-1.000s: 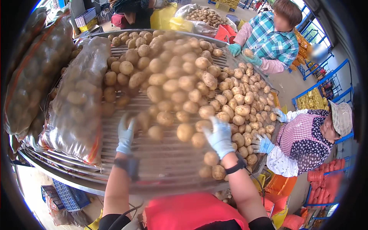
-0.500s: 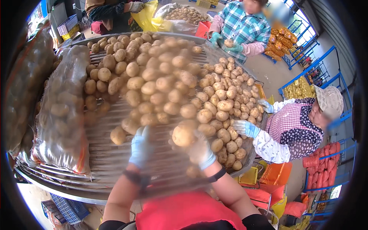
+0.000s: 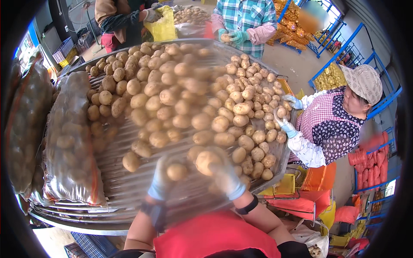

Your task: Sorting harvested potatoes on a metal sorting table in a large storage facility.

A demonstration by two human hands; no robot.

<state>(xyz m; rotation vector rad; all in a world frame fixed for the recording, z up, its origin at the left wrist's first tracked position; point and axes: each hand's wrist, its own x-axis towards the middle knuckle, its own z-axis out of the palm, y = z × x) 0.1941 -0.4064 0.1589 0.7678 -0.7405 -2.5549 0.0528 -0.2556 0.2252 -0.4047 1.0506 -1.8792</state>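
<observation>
My right hand (image 3: 228,175), in a pale glove with a blue cuff, grips a large potato (image 3: 208,162) over the slatted table (image 3: 129,185). A smaller potato (image 3: 176,172) sits against the fingers of my gloved left hand (image 3: 158,178), which look curled around it, though blur softens them. Just ahead of both hands spreads a heap of potatoes (image 3: 167,97). One loose potato (image 3: 131,161) lies left of my left hand.
Filled clear sacks (image 3: 71,142) lie along the table's left side. At the right, a co-worker's gloved hand (image 3: 285,124) holds a potato. Another person (image 3: 245,26) handles a potato at the far edge. Orange and yellow crates (image 3: 316,176) stand beyond the right rim.
My left hand has drawn back slightly and now has a potato at its fingers. My right hand keeps its potato. The right-hand co-worker has picked up a potato.
</observation>
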